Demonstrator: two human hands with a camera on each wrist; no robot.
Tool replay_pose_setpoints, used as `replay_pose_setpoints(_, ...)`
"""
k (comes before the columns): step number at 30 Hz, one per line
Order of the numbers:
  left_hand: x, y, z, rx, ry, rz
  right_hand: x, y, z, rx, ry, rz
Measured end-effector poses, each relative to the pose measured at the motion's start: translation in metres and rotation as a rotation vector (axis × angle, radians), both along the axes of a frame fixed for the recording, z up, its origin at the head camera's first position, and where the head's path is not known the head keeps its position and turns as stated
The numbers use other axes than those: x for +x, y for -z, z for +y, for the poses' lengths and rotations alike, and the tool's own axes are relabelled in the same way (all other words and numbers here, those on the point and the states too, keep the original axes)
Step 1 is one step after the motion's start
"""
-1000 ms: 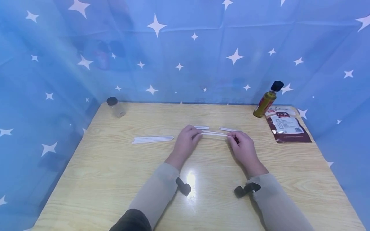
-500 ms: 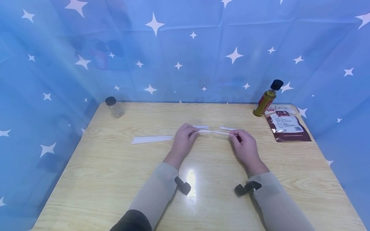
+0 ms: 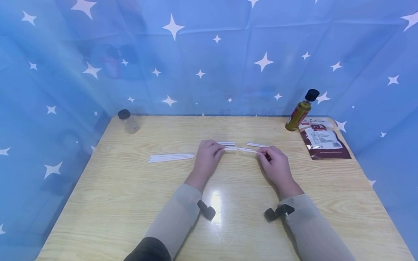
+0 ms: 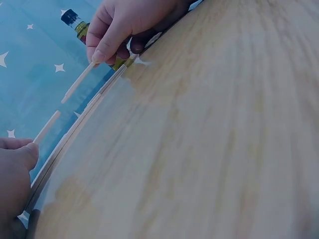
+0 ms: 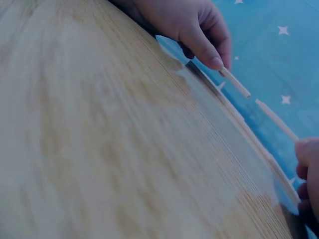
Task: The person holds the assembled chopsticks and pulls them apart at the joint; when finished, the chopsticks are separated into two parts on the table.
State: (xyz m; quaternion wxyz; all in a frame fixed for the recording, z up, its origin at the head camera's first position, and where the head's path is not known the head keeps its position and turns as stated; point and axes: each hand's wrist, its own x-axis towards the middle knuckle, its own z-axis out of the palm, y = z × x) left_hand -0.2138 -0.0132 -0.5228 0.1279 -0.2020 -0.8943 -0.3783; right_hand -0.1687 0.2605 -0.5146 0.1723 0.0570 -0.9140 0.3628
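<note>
My left hand (image 3: 208,156) pinches a thin white stick (image 4: 47,125) between thumb and fingers. Opposite it, my right hand (image 3: 277,165) pinches a second thin white stick (image 4: 79,82), whose free end looks narrower. The two tips point at each other with a small gap between them, held above the table, as both wrist views show. Just behind the left hand lie a few white sticks (image 3: 228,143), partly hidden by it. Other white sticks (image 3: 256,145) lie behind the right hand. A neat row of longer white sticks (image 3: 171,157) rests left of the left hand.
On the wooden table (image 3: 163,203), a small clear jar with a black lid (image 3: 129,121) stands at the back left. A black-capped bottle of yellowish-green contents (image 3: 298,114) stands at the back right, beside a brown and white packet (image 3: 323,141). A blue star-patterned curtain (image 3: 196,54) surrounds the table.
Half a second ago the held sticks looked like one slightly bent line between my hands; now a gap separates their ends. The right hand has shifted slightly left.
</note>
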Motion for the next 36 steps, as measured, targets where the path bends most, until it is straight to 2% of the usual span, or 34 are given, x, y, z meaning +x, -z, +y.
replay_pose_setpoints(7,0.0,0.001,0.0,-0.061,-0.031,0.048,-0.003,-0.001,0.003,0.067,-0.004,0.056)
replay_pose_setpoints(13,-0.001,0.002,0.002,-0.117,-0.07,0.033,-0.004,0.001,0.005,0.085,0.006,0.026)
replay_pose_setpoints(24,-0.001,-0.001,0.003,-0.19,-0.076,-0.001,-0.004,0.0,0.008,0.113,-0.019,-0.037)
replay_pose_setpoints(31,0.0,-0.001,0.003,-0.188,-0.08,-0.008,-0.005,0.0,0.011,0.108,-0.027,-0.078)
replay_pose_setpoints(36,0.001,0.002,0.003,-0.133,-0.071,0.038,-0.005,0.001,0.011,0.1,-0.03,-0.082)
